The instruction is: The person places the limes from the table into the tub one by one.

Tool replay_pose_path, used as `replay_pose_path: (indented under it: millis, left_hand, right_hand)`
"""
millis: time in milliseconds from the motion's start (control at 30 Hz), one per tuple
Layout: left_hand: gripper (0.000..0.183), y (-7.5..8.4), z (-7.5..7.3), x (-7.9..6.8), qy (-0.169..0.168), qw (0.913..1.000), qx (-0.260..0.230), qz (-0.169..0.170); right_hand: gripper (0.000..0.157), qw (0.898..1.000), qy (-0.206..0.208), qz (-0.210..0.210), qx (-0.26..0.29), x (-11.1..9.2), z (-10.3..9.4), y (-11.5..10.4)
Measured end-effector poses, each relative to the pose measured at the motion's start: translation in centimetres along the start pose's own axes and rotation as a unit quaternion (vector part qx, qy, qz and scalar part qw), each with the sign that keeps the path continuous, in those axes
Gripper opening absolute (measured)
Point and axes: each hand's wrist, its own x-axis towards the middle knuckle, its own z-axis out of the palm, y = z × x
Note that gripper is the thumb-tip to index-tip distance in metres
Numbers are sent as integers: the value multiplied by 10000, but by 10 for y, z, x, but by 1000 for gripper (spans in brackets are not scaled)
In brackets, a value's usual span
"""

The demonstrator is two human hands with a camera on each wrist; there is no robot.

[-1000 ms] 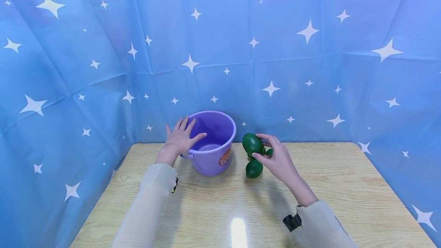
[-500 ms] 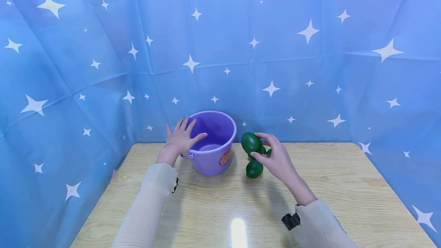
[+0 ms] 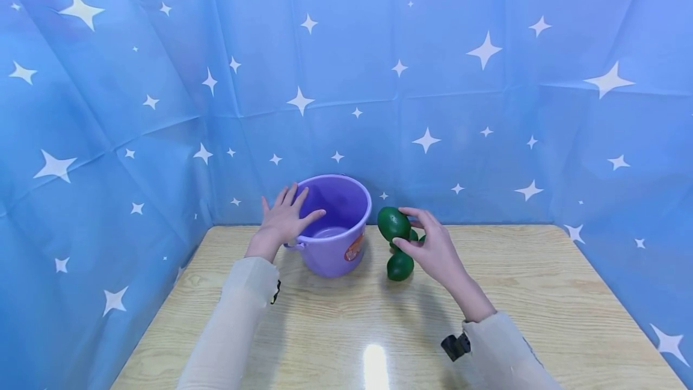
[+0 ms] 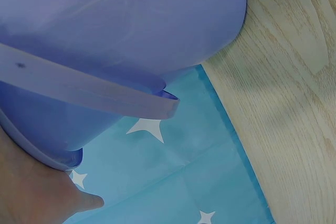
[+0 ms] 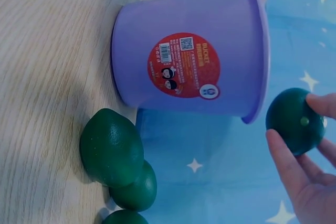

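Note:
A purple bucket (image 3: pixel 327 260) stands upright at the back of the table, its handle (image 4: pixel 105 92) hanging down the left side in the left wrist view. My left hand (image 3: pixel 280 220) rests on the bucket's left rim, fingers spread and thumb reaching over the opening. Between the thumb and fingers of my right hand (image 3: pixel 437 253) is a dark green lime (image 3: pixel 393 223), lifted off the table to the right of the bucket. Below it lies another lime (image 3: pixel 399 266). Further limes (image 5: pixel 135 188) sit behind that one, partly hidden by it and by my hand.
The light wooden table (image 3: pixel 536 300) ends at a blue star-patterned cloth (image 3: pixel 460 107) at the back and sides. A round red label (image 5: pixel 184 65) is stuck on the bucket's wall. A black wrist device (image 3: pixel 456 347) sits at my right sleeve.
My right hand and its lime have shifted slightly left and up, a little nearer the bucket. The left hand and the bucket have stayed in place.

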Motion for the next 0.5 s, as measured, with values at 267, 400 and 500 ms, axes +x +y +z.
replay_pose_path:
  millis: [267,400,500]
  left_hand:
    - [90,0,0,0,5,10000,-28,-13]
    - [90,-1,1,1,19,10000,-21,-2]
    - [91,-1,2,1,34,10000,-20,9]
  right_hand:
    - [56,10000,-17,-47,47,2,0,-2]
    - [56,10000,-24,-50,81,3,0,-2]
    - [56,9999,-31,-59,116,4,1,-4]
